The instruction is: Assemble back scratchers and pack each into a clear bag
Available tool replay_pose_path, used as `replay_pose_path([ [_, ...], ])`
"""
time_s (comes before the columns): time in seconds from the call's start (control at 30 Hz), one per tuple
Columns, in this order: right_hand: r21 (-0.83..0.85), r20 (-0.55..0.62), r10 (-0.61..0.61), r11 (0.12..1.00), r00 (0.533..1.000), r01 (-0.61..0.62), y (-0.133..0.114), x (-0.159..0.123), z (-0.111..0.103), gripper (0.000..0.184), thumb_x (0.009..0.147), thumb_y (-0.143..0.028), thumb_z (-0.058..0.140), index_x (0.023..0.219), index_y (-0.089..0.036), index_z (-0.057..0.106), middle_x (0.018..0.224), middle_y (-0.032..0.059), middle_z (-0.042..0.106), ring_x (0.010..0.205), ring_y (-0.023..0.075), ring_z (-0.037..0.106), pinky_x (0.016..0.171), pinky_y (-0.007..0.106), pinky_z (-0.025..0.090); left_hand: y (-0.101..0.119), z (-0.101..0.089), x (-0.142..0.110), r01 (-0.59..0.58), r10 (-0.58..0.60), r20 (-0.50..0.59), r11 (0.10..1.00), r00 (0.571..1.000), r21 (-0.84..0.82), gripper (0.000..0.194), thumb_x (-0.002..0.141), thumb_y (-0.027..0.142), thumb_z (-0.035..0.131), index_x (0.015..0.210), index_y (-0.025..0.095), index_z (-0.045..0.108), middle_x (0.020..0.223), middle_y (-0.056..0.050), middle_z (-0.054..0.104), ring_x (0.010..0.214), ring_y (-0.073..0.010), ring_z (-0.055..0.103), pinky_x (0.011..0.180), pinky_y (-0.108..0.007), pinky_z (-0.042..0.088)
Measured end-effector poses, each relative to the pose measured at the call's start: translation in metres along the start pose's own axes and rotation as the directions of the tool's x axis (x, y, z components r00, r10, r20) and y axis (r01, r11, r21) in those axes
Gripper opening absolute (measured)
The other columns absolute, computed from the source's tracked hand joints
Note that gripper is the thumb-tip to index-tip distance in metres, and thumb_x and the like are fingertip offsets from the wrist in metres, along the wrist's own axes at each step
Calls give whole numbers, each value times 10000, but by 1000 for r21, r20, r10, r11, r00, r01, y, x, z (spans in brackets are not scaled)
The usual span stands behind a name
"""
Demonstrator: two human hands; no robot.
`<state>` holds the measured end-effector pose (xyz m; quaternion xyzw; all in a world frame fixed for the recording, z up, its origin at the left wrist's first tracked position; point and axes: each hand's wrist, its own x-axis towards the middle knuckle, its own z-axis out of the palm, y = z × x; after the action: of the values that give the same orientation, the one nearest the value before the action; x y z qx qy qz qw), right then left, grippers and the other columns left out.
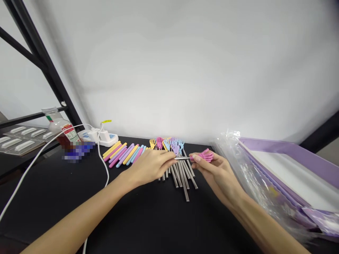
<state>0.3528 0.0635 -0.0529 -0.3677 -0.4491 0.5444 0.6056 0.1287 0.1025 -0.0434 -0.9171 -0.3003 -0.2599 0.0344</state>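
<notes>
A pink back scratcher head (206, 155), shaped like a small hand, sits in the fingers of my right hand (215, 168). A thin metal rod (182, 158) runs left from it into the closed fingers of my left hand (152, 164), so both hands grip one piece, held level above the table. Behind and below lies a pile of metal rods (182, 173) with yellow, pink, blue and purple hand-shaped heads (174, 145). Left of the pile is a row of coloured handle tubes (124, 153), partly covered by my left hand.
A white power strip (109, 140) with plugs and a white cable (103, 160) lies on the black table (137, 222). Further left stands a bottle (62, 130) of dark liquid. Clear plastic bags (246, 176) and a purple box (299, 148) fill the right side. A white wall rises behind.
</notes>
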Motion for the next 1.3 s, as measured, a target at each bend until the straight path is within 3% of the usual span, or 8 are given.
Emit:
replay_pose_path([
  [0.3,-15,-101,-14,1000,995,13,-16,3,-14,356,661,-328,905,694,-188,579,638,-35,546,611,100,496,585,233,432,3,-3,4,-92,128,-141,966,982,242,282,1050,342,420,1127,187,643,856,-23,687,656,-137,621,548,-249,386],
  [0.43,-87,-111,14,996,994,-24,-26,3,-25,414,651,-318,911,927,-216,620,567,-70,528,523,88,457,503,211,391,2,-1,3,-113,159,-143,950,977,290,309,1052,348,415,979,181,664,686,2,647,584,-141,587,528,-258,357],
  [0.6,-12,-81,-11,1000,997,10,-43,0,-28,418,697,-388,864,1019,-184,693,697,-17,634,587,93,546,582,226,487,9,-3,3,131,-132,-10,991,991,-33,322,1063,363,357,1045,180,621,877,-44,679,719,-162,609,615,-268,398],
  [0.7,-245,-160,-177,960,971,134,-55,4,-36,535,729,-460,810,1191,-248,642,800,18,721,708,177,664,706,331,544,12,-5,4,323,-330,47,872,943,-367,301,1060,408,349,1099,205,567,787,2,601,634,-130,523,578,-250,376],
  [0.77,-591,-129,-226,799,965,109,-62,10,-48,426,780,-484,741,1124,-246,663,789,37,737,729,223,689,727,378,537,12,-5,6,396,-410,113,717,905,-573,307,1048,460,361,1086,210,536,741,28,541,578,-107,471,543,-236,369],
  [0.87,-965,2,-172,258,985,47,-69,26,-71,232,841,-397,637,992,-235,706,822,65,748,819,284,696,738,404,494,14,-7,7,457,-422,269,448,866,-768,327,1023,490,420,981,184,528,786,21,547,598,-84,512,560,-215,421],
  [1.0,-939,-76,-225,-312,971,-146,-66,39,-96,256,790,-339,637,996,-197,690,905,118,741,833,350,670,642,403,424,18,-7,3,486,-382,377,246,844,-839,318,1002,450,504,917,148,558,811,-17,613,714,-99,613,687,-221,503],
  [1.3,-916,-201,-225,-301,953,-264,-56,22,-90,124,783,-278,596,879,-215,644,851,121,729,726,322,650,572,361,381,27,0,0,467,-280,406,205,870,-860,294,984,435,550,1028,145,573,886,-71,692,809,-170,706,776,-308,575],
])
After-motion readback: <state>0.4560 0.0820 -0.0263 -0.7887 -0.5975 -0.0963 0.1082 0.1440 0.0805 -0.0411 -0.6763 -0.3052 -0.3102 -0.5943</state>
